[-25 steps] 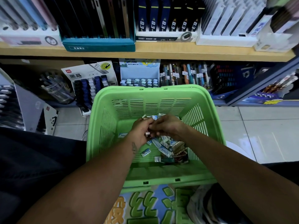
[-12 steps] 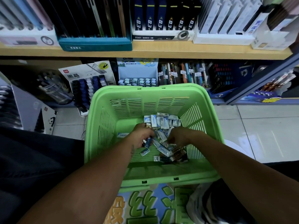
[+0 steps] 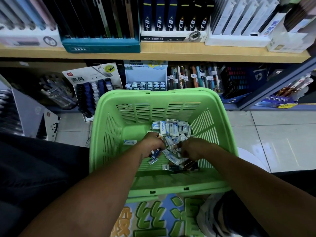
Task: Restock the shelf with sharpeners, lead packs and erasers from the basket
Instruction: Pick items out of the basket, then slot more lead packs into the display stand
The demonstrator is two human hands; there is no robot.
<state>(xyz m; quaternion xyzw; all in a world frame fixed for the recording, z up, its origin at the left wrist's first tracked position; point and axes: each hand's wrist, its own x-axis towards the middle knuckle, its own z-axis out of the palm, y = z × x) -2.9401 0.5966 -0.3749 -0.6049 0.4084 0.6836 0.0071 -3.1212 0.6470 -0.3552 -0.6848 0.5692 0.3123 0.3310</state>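
While both hands dig inside the basket: left hand fingers grasp a blue pack; right hand grip, cannot tell. Erasers heaped at basket floor, light, slick-wrapped; probably pinch by long edges.

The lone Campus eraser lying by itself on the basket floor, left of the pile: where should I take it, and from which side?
Pinch the lone Campus eraser across its two long edges, coming straight down from above. It lies flat, label up, apart from the pile, so both long sides look free. The left hand is nearest, but it already holds a small dark blue pack, so it probably needs emptying first.
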